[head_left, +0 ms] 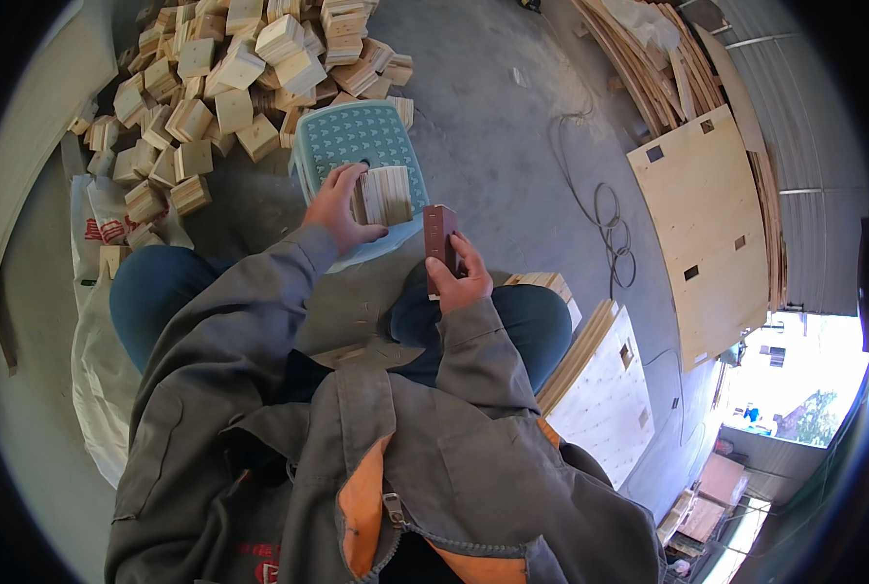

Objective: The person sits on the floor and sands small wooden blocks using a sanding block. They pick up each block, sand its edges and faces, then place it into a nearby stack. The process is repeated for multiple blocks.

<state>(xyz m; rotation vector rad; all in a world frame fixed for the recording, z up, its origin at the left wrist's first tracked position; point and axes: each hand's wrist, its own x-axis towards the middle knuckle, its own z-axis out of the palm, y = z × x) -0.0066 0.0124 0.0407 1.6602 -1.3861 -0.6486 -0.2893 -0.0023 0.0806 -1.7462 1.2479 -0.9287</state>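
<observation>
Gripping a stack of small wooden squares [384,195] edge-on, the left hand [337,206] curls its fingers around the bundle above a teal plastic stool [357,136]. Just beside it, the right hand [462,277] closes on a reddish-brown sanding block [440,234], held upright near the stack. Beyond the stool lies a heap of wooden blocks [230,78]; plywood panels [707,224] rest on the concrete floor [512,127] to the right.
</observation>
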